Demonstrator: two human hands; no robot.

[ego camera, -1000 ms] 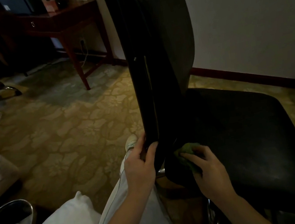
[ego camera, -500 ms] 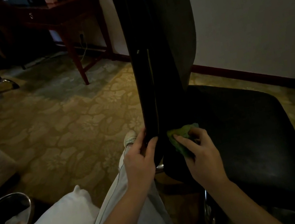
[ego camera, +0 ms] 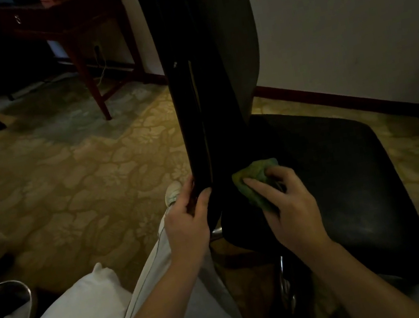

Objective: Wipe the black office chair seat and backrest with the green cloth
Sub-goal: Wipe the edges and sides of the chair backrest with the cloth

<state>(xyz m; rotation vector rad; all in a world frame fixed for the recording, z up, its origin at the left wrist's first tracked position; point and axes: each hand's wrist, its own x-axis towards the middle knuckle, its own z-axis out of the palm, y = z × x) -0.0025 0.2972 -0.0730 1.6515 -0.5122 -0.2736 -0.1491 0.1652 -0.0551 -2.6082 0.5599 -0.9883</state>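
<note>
Both hands work: my left hand still pinches the backrest edge, while my right hand, clutching the green cloth, has climbed from the seat crease, so the backrest's wipe is starting.

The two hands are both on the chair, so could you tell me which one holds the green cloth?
The right hand presses the green cloth low on the backrest; the left hand grips the backrest's edge bare.
</note>
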